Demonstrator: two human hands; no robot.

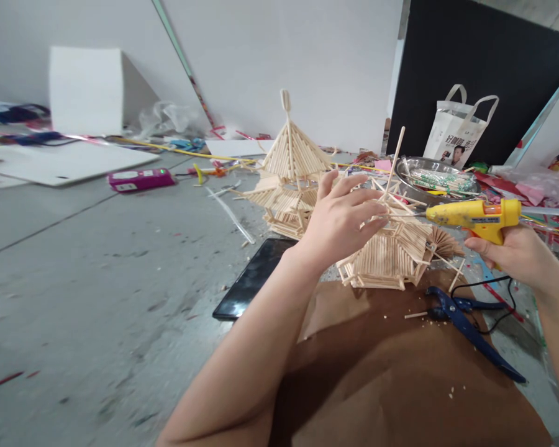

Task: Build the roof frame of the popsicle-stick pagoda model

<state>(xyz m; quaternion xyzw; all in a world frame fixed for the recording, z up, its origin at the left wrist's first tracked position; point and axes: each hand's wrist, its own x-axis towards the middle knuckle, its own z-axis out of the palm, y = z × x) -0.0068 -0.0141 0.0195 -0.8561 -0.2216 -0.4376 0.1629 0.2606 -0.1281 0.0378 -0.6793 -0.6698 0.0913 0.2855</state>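
My left hand (343,218) reaches over the nearer wooden stick model (382,261). Its thumb and forefinger come together at the model's top, while the other fingers fan out; what they pinch is too small to make out. A single stick (395,160) rises at a slant beside the fingertips. In my right hand (517,251) is a yellow hot glue gun (472,214), its nozzle pointing left at the model's top. Behind my left hand stands a second stick model with a pointed roof (294,155), partly covered by the hand.
Blue-handled cutters (470,335) lie on brown paper (400,385) before me. A black tablet or phone (256,282) lies left of the model. A metal bowl of sticks (435,177) and white bag (456,133) stand behind right. A purple box-shaped device (141,180) rests at left.
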